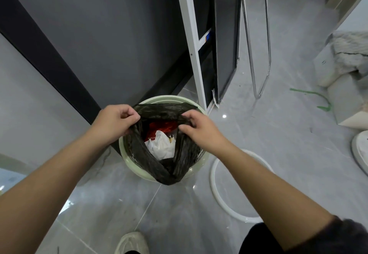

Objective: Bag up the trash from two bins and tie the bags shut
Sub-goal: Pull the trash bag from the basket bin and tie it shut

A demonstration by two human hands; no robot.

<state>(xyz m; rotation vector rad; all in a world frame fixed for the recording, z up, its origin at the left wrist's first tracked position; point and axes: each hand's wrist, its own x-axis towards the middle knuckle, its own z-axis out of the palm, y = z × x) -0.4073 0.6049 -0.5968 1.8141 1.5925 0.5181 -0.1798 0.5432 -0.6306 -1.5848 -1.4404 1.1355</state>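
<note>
Both hands pinch the black bag's (157,166) rim: left hand (116,121) on the left side, right hand (196,129) on the right. Bag sits in the green bin (205,159), trash (161,146) inside.

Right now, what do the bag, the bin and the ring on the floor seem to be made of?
Bag: thin dark plastic film, slightly glossy; it bunches into fine creases where the left hand and right hand gather it.
Bin: pale green moulded plastic, probably; smooth rounded rim, slotted wall.
Ring: white, smooth, with a soft sheen; likely plastic, though coated metal can't be ruled out.
</note>
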